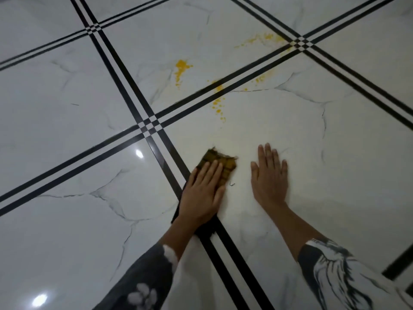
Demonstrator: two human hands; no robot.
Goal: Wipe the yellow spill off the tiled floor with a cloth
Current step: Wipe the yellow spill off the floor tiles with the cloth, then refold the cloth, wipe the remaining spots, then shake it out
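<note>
A dark checked cloth [223, 163], stained yellow at its far end, lies flat on the white marble-look floor tile [335, 153]. My left hand [202, 193] presses down on the cloth with fingers straight and together, covering its near part. My right hand [269, 177] rests flat on the bare tile just right of the cloth, fingers spread, holding nothing. Yellow spill [181, 68] lies in patches farther away: a blob on the far tile, drops [218, 104] across the black grout stripes, and fainter streaks [266, 39] at the far right.
Double black stripes [134, 86] cross the glossy floor in a grid. Ceiling light reflections [139, 153] shine on the left tiles. My patterned dark-and-white sleeves [335, 271] reach in from the bottom edge.
</note>
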